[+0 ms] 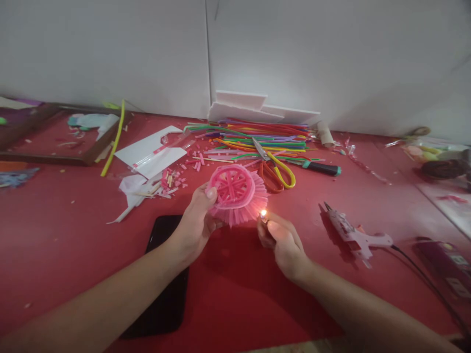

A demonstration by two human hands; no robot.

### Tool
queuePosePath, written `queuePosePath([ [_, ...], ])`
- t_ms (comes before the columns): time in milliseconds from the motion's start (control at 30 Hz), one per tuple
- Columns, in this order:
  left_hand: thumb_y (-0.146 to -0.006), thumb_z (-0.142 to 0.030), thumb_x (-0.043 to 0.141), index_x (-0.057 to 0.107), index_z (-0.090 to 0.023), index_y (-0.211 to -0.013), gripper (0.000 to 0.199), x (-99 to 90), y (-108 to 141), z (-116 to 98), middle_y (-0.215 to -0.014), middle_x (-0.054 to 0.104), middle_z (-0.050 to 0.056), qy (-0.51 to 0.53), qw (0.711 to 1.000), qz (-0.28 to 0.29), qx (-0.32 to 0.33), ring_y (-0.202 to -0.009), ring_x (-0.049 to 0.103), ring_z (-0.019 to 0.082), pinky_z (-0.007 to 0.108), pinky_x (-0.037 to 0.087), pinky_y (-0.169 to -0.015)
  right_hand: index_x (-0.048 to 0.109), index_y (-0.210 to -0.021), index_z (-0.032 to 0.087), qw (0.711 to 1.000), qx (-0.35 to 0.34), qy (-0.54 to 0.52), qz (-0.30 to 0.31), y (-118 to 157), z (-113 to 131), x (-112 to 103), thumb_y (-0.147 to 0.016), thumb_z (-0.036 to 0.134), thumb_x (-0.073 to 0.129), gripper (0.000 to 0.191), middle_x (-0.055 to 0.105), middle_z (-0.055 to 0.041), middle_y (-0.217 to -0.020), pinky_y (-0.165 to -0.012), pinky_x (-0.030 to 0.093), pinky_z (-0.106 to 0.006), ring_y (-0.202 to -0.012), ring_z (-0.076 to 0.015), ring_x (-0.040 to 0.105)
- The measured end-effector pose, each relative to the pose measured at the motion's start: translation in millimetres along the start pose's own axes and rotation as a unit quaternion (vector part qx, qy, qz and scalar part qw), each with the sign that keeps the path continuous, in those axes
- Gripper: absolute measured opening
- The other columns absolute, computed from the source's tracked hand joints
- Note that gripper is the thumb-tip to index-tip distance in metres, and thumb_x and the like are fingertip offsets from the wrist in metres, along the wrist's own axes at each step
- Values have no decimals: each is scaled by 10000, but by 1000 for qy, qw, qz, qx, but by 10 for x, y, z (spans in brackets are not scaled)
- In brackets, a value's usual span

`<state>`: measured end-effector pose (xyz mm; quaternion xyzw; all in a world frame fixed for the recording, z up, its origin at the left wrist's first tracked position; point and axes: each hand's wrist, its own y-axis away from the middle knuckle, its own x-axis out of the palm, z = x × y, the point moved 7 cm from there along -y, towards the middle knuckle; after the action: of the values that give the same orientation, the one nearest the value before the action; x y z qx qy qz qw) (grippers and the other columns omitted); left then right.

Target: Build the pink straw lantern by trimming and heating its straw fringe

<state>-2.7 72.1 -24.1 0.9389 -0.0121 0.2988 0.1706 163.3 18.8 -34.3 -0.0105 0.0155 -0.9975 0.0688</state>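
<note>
A round pink piece [232, 186] with a spoked ring on its face and a fringe of pink strips around it is held above the red table. My left hand [198, 215] grips its left edge, thumb on the face and fingers underneath. My right hand [283, 240] is closed around a small lighter, mostly hidden by the fingers. Its lit flame [264, 213] is at the lower right edge of the fringe.
Behind lie scissors [274, 164], a dark-handled tool [322, 168], coloured sticks [265, 135] and pink scraps [171, 181]. A glue gun [355, 235] with a cord rests right; a black phone [167, 294] lies under my left forearm. A wooden frame [47, 158] is far left.
</note>
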Motion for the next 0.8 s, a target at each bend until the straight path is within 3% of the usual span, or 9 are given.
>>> queuePosePath([
  [167, -654, -534, 906, 692, -213, -893, 454, -9, -11, 11, -726, 710, -21, -6, 1000, 2, 3, -559, 626, 117, 177, 499, -444, 412, -663, 235, 1000, 17, -19, -13, -4, 7, 0, -945, 426, 507, 353, 331, 57, -619, -553, 212, -311, -573, -119, 253],
  [367, -714, -576, 839, 646, -214, -1072, 544, 0, 4, 31, -1053, 786, 61, -35, 999, 5, -12, -867, 759, 265, 324, 621, -614, 411, -658, 251, 995, 59, -68, -44, -55, -50, 1, -929, 446, 438, 335, 275, 80, -562, -488, 165, -289, -512, -111, 190],
  [633, -686, -583, 860, 631, -218, -1047, 562, -5, 12, 23, -962, 783, 48, -46, 999, 5, -8, -1010, 758, 324, 380, 643, -720, 450, -626, 238, 992, 68, -84, -62, -44, -43, -11, -883, 484, 517, 362, 322, 71, -550, -498, 195, -281, -515, -106, 230],
  [800, -666, -607, 870, 632, -225, -1093, 621, -5, 26, 32, -1116, 777, 73, -38, 999, 1, -28, -1020, 752, 317, 375, 633, -717, 416, -650, 256, 990, 82, -93, -65, -86, -101, -9, -896, 477, 459, 334, 275, 88, -542, -474, 162, -272, -494, -105, 190],
])
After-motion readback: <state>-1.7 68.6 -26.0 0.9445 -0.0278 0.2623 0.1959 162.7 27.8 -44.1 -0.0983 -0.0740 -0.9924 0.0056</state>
